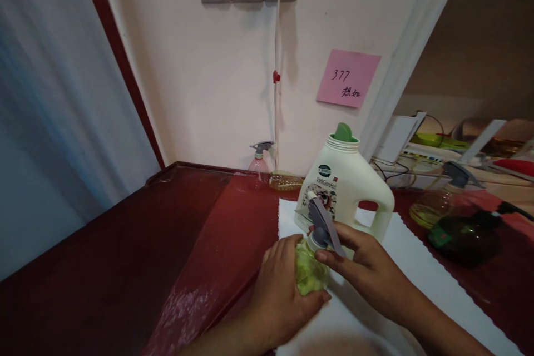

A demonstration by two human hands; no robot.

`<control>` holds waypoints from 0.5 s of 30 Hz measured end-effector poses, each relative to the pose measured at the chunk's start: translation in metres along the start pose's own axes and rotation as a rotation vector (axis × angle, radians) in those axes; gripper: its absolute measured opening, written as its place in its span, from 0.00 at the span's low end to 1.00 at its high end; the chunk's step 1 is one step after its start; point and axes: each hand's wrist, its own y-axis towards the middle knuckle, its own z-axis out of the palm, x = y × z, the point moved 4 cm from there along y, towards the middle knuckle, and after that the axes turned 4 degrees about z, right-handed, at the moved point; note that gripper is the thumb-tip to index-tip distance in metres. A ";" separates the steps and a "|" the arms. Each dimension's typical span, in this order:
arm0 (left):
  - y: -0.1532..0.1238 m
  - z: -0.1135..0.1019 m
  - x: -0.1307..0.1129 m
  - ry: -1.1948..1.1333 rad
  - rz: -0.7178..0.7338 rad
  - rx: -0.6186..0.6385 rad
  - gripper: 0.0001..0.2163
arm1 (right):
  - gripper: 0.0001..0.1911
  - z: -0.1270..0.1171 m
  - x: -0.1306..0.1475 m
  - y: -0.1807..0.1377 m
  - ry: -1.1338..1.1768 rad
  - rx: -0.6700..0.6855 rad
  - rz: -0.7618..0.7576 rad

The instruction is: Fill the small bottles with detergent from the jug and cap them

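My left hand (279, 283) is wrapped round the body of a small spray bottle (309, 270), which is clear and yellow-green. My right hand (362, 261) grips its grey trigger spray head (322, 225) at the collar, with thumb and fingers on either side. The head sits on the bottle's neck; whether it is fully tightened I cannot tell. Just behind stands a large cream detergent jug (346, 178) with a handle and an uncapped threaded mouth, where a green spout shows. Beneath them lies a white cloth (421, 267).
A pink spray bottle (258, 166) and a yellowish bottle lying down (286, 181) are against the wall. At right are another spray bottle (431, 206), a dark green pump bottle (463, 239) and a white router (400, 136). A power cord (276, 117) hangs down the wall.
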 end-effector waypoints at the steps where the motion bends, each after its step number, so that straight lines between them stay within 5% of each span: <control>1: 0.000 0.000 0.000 -0.001 0.004 -0.003 0.36 | 0.14 0.001 0.002 0.000 -0.020 -0.008 -0.020; 7: 0.000 -0.002 -0.001 -0.026 0.046 -0.005 0.32 | 0.08 0.004 0.013 -0.002 -0.113 -0.017 -0.101; 15: 0.001 -0.004 0.000 -0.058 0.059 0.000 0.31 | 0.07 0.015 -0.014 0.001 0.169 -0.122 -0.021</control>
